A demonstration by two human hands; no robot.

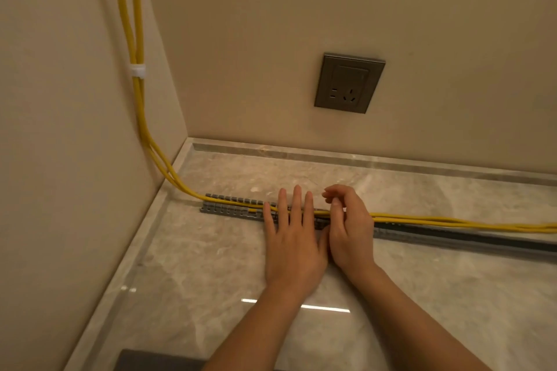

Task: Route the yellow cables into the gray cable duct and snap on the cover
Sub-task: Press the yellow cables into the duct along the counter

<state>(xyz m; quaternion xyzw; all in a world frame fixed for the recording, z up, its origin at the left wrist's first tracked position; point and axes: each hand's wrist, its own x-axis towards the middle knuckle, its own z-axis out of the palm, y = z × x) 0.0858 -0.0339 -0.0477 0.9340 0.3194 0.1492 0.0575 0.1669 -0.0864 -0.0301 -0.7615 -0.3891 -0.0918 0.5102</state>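
Beige walls (271, 9) meet in a corner at 10 o'clock, above a glossy marble countertop (211, 265) with a raised lip along its back and left edges. Bare marble lies between the duct and the back lip, and more lies toward 6 o'clock on either side of the forearms.

Yellow cables (452, 221) drop down the left wall from 11 o'clock, bend at the corner and run right across the countertop to the 3 o'clock edge. A gray slotted cable duct (229, 209) lies along the same line. At its left end the cables sit between its toothed walls; right of the hands they ride above and just behind it, and that stretch of duct looks darker.

At centre, the left hand (291, 238) lies flat, fingers straight and slightly spread, pressing the cables down onto the duct. The right hand (351, 232) touches it on the 3 o'clock side, fingers curled over the cables; I cannot tell whether it pinches them.

A gray wall socket (349, 83) sits at 1 o'clock. A dark gray object (144, 360) shows at 7 o'clock. A white clip (137, 70) binds the cables on the left wall.
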